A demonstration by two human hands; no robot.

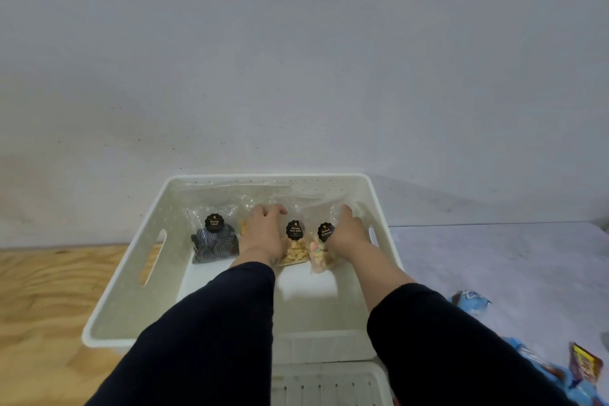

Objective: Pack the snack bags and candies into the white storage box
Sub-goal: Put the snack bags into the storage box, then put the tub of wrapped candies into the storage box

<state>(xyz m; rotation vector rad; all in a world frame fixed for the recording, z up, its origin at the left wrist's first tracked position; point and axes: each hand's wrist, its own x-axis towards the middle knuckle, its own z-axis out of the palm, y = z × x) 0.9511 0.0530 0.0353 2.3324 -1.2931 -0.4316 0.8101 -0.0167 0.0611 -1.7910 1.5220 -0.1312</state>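
Both hands are down in the box (115,277), working the row of clear snack bags propped upright against its far wall at twelve o'clock. The left hand (262,229) has fingers curled over the top of a bag that it mostly hides, only a yellowish edge showing at its nine o'clock; the right hand (346,229) curls over the top of the biscuit bag (321,252), the last in the row, toward three o'clock. Whether either truly pinches the plastic, I cannot tell. Between the hands stands the nut bag (295,245), and at the row's nine o'clock end the spiral bag (216,241). That's four bags counted, long axes upright. What's left lies outside on the grey surface at four o'clock: blue wrappers (471,301) and a dark one (585,364), number unclear. The right hand is nearer those, so I'd expect it to fetch them.
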